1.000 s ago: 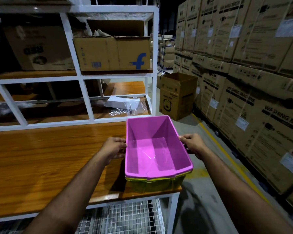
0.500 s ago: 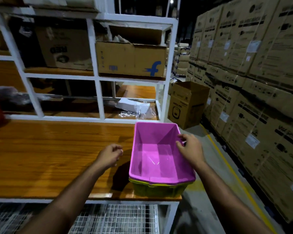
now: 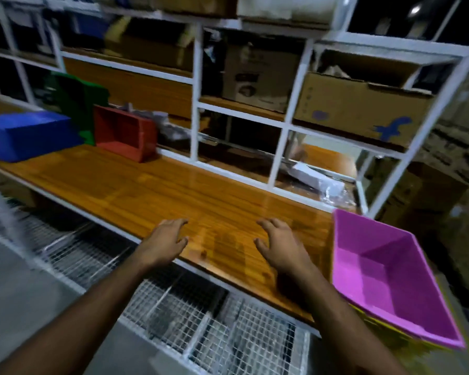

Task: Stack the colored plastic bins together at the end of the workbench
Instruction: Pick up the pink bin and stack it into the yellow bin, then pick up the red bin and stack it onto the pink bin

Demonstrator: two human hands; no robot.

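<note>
Both grips released: your left hand (image 3: pixel 166 243) & right hand (image 3: pixel 280 247) are hovering empty over bench (image 3: pixel 146 185), pink bin (image 3: pixel 385 277) sitting at its end.

A warehouse: white shelving (image 3: pixel 279 147) holding cardboard boxes (image 3: pixel 358 109) behind a workbench (image 3: pixel 173 190).

Both hands hover empty above the near edge of the wooden table (image 3: pixel 152 185), fingers spread and curled, the left hand (image 3: pixel 166 243) and right hand (image 3: pixel 279 246) apart from each other. At the table's right end sits the pink bin (image 3: pixel 385 277), nested in a yellow-green bin (image 3: pixel 390 335) whose rim shows beneath it. Far along the table to the left lie a blue bin (image 3: pixel 27 135) turned bottom up, a red bin (image 3: pixel 125 132) on its side with its opening facing the camera, and a green bin (image 3: pixel 76 98) behind them. A white shelf frame (image 3: pixel 278 155) behind holds a cardboard box (image 3: pixel 360 109). A wire mesh shelf (image 3: pixel 206 328) lies below the table.
</note>
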